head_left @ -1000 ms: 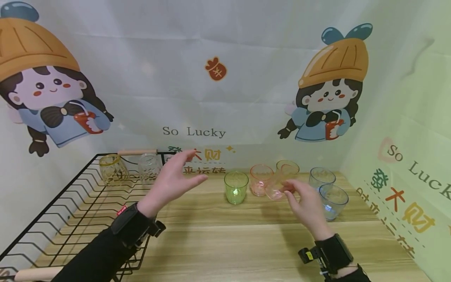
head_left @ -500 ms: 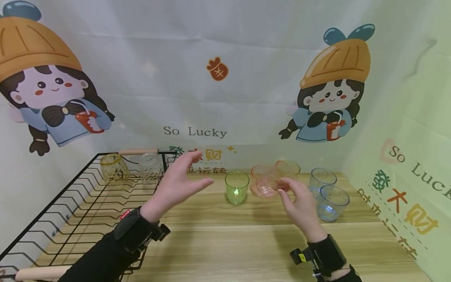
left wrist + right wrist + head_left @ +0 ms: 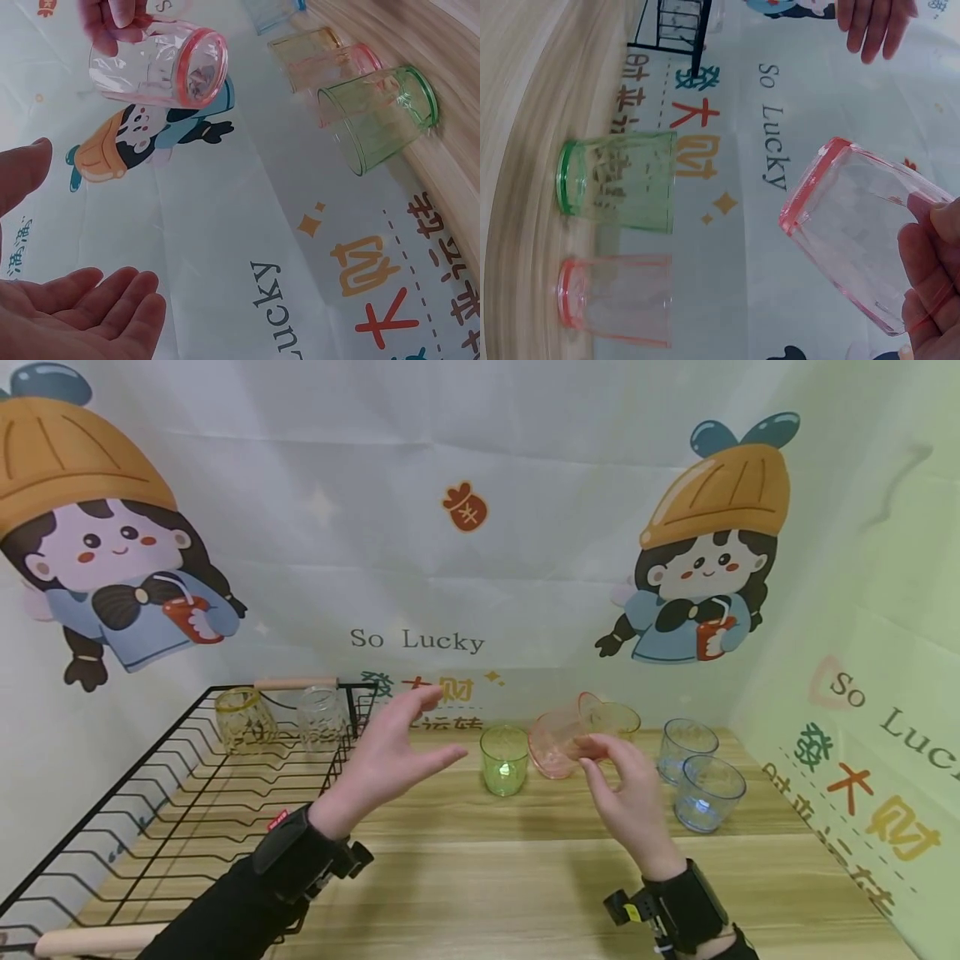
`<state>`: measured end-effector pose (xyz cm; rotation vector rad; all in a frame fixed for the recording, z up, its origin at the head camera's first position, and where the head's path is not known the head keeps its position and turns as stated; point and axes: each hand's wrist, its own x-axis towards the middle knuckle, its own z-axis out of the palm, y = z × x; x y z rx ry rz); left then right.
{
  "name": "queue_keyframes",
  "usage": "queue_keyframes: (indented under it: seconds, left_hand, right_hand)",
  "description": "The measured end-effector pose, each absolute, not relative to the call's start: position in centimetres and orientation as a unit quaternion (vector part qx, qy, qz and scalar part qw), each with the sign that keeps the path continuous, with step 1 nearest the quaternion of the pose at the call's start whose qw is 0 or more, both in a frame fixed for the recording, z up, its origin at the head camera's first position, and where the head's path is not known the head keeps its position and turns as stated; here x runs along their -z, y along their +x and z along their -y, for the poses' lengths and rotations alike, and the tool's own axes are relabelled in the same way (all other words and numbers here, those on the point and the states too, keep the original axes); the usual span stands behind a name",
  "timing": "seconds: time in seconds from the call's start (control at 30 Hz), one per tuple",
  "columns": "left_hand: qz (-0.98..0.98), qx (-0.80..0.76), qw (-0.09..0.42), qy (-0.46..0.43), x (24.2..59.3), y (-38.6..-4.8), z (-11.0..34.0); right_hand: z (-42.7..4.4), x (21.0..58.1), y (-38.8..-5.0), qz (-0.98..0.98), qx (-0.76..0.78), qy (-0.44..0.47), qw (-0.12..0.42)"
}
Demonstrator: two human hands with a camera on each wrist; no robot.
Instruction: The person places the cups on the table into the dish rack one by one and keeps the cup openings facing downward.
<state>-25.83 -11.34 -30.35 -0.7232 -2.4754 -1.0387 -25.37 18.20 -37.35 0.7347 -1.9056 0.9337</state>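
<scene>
My right hand (image 3: 622, 797) pinches a clear pink glass (image 3: 847, 232) near its rim. Raised off the table, this glass tilts with its thick pink base toward the left. My left hand (image 3: 397, 752) hangs in the air with fingers spread and thumb apart, holding nothing; in the left wrist view its palm (image 3: 82, 311) shows beside the held glass. Behind the held glass stands another pink glass (image 3: 619, 300), partly covered in the head view. A green glass (image 3: 504, 764) stands upright just left of it.
A black wire dish rack (image 3: 153, 860) with wooden handles fills the left side. At its far end are a yellow glass (image 3: 245, 722) and a clear glass (image 3: 321, 720). Two blue glasses (image 3: 708, 795) and a yellow-rimmed glass (image 3: 624, 718) stand on the right. Printed cloth walls the back.
My right hand has moved left with the pink glass, which has tilted further. My left hand has shifted slightly to the right, still spread. The standing glasses have stayed put.
</scene>
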Motion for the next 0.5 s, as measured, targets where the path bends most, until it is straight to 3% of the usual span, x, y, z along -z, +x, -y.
queue_keyframes:
  seconds: [0.5]
  left_hand:
    - [0.869, 0.386, 0.157, -0.266, 30.7, -25.3, 10.5]
  right_hand:
    - [-16.6, 37.1, -25.1, 0.721, -0.431, 0.313, 0.443]
